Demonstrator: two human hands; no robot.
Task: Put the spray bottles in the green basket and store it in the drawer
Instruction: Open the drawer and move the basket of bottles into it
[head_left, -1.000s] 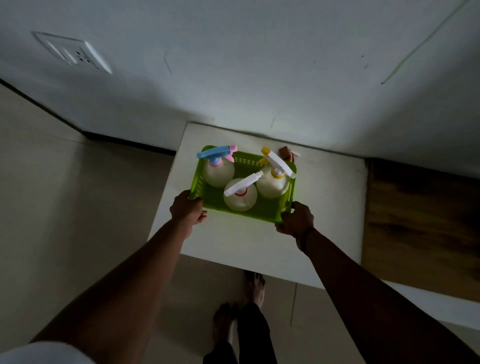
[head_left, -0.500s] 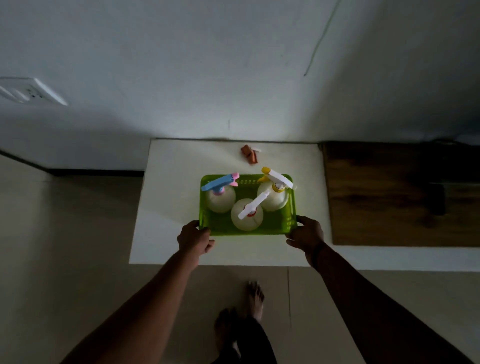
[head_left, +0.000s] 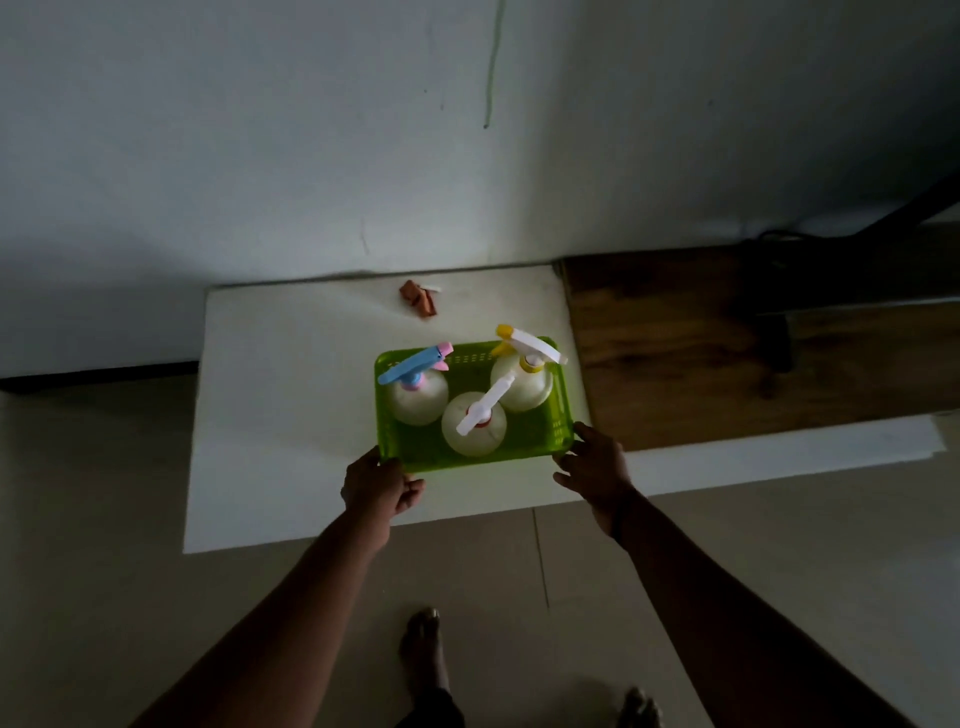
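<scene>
Green basket (head_left: 561, 415): held over the right part of the white tabletop, its near long side toward the person; whether its base touches the top or hangs just above it cannot be told
Spray bottles: three stand upright inside the basket, round pale bodies close together
Blue-headed bottle (head_left: 417, 395): far left corner of the basket, blue trigger head with pink tip
Yellow-headed bottle (head_left: 521, 385): far right corner, white head with yellow nozzle reaching past the far rim
White-headed bottle (head_left: 474, 423): near middle, against the near wall, just beside the other two
Left hand (head_left: 376, 488): fingers curled and clamped on the basket's near left corner, thumb on the rim
Right hand (head_left: 597, 467): fingers closed on the basket's near right corner, thumb along the rim
White tabletop (head_left: 270, 415): low, set against the wall
Brown scrap (head_left: 418, 297): small crumpled piece at the table's far edge, well apart from the basket
Wooden surface (head_left: 701, 353): dark, directly right of the white top
Bare feet (head_left: 423, 654): on the tiled floor below the arms
</scene>
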